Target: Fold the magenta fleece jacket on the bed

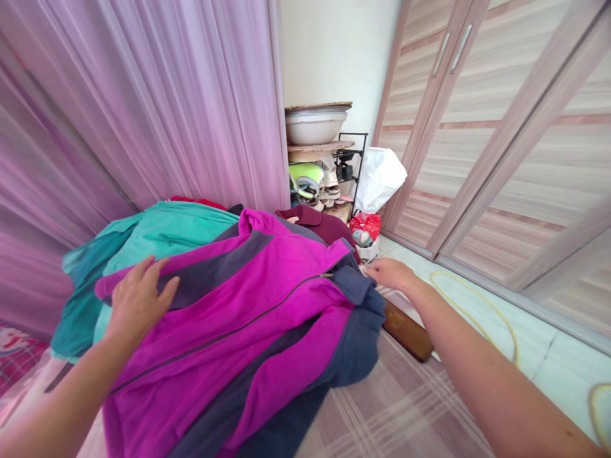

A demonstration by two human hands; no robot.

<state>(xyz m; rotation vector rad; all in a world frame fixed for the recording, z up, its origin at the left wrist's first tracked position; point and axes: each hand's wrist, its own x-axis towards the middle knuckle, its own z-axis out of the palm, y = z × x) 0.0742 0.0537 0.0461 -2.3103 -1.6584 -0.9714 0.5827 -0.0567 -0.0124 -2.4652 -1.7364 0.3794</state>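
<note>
Head view: my left hand [138, 299] lies flat and spread, fingers released, on the upper left shoulder of a magenta fleece jacket with dark grey-blue panels and a front zip [248, 318]. It presses down on the fabric without gripping it. My right hand [391, 273] reaches across to the jacket's grey-blue collar edge; its fingertips touch the cloth there, but I cannot tell whether they pinch it or only rest against it. The jacket is spread front-up on top of a heap of clothes on a bed covered with a pale checked sheet [401, 407]. Just under and behind the jacket lies a teal garment [162, 232], and beyond that a dark maroon garment [319, 222]. A brown wooden bed frame edge [405, 331] shows just beside my right forearm. Pinkish-lilac pleated curtains [143, 102] hang behind the heap. In the corner stands a black wire shoe rack [334, 178] with a white plastic basin [315, 124] on top, near a white plastic bag [379, 178] and pale wooden wardrobe doors [501, 127].
</note>
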